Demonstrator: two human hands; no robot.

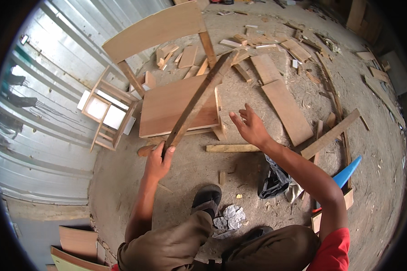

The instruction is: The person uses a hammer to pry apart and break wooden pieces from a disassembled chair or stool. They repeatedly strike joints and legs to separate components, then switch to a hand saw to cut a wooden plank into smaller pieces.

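Note:
My left hand is closed around the lower end of a long, dark-edged wooden batten. The batten slants up and to the right, across the front of a wooden chair. That chair has a flat plywood seat and a wide curved backrest. My right hand is raised in the air to the right of the seat, fingers apart, with nothing in it. Below it a short pale batten lies on the floor.
Corrugated metal sheeting walls the left side, with a small wooden frame against it. Plywood boards and offcuts litter the floor at right. Near my feet lie a dark cloth bag, crumpled paper and a blue pointed object.

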